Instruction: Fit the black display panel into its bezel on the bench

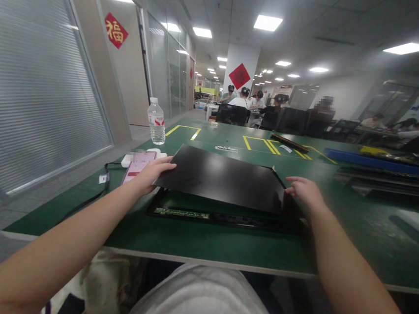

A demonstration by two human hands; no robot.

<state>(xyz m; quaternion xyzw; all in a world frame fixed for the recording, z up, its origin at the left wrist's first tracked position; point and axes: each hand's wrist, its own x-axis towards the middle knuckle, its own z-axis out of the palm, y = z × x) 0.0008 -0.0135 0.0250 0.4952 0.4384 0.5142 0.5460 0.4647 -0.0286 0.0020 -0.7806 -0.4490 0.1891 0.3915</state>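
Black flat panel [222, 178] tilts at centre, over a dark rectangular bezel [255, 223]; the left hand [153, 172] grips its left edge. Right hand [305, 192], half-curled, index finger extended, sits at the right edge; I cannot tell whether it grips.

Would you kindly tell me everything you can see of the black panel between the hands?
The black panel is a thin, flat, roughly rectangular sheet, smooth, slightly glossy, with a pale reflection; its material could be plastic or glass. It sits askew above a dark frame on the green table, leaving the frame's near strip uncovered. The left hand holds its left end; the right hand is at its right end, contact unclear.
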